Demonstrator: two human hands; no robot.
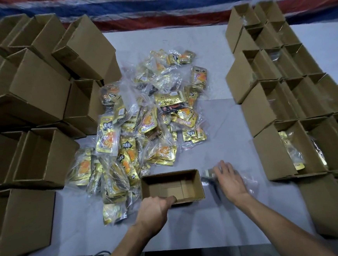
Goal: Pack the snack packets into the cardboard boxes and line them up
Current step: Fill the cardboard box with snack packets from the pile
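Observation:
A small open cardboard box (190,181) stands near the table's front edge with nothing inside. My left hand (153,211) grips its near wall, fingers curled over the rim. Just right of the box my right hand (228,178) lies over a bag of snack packets (208,174), which is blurred; its fingers are spread on the clear plastic. A heap of gold snack packets (147,121) in clear bags covers the table's middle, behind and left of the box.
Empty cardboard boxes (35,87) are stacked high along the left side. Rows of open boxes (278,91) line the right side, the near ones (293,154) holding packets. A grey table top (222,220) lies under everything. A red, white and blue tarp (154,7) hangs behind.

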